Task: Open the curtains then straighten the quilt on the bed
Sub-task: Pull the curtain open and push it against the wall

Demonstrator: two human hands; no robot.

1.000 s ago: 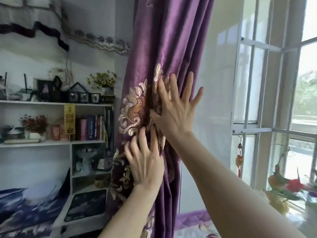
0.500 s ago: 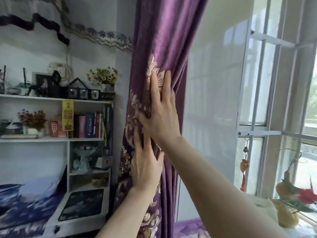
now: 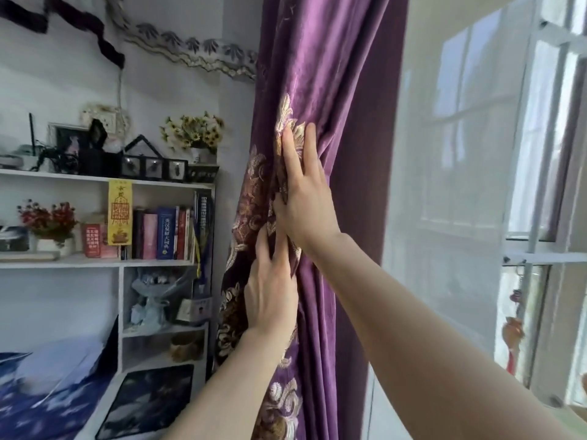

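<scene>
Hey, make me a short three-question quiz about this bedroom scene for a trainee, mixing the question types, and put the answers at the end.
1. True or false: the right hand presses on the purple curtain higher up than the left hand.
2. Pick one: on top of the bookshelf, what stands nearest the purple curtain? A) yellow flowers B) a table lamp C) an alarm clock
3. Short answer: what hangs across the window, just right of the purple curtain?

Key: 1 true; 2 A; 3 a sheer white curtain.
</scene>
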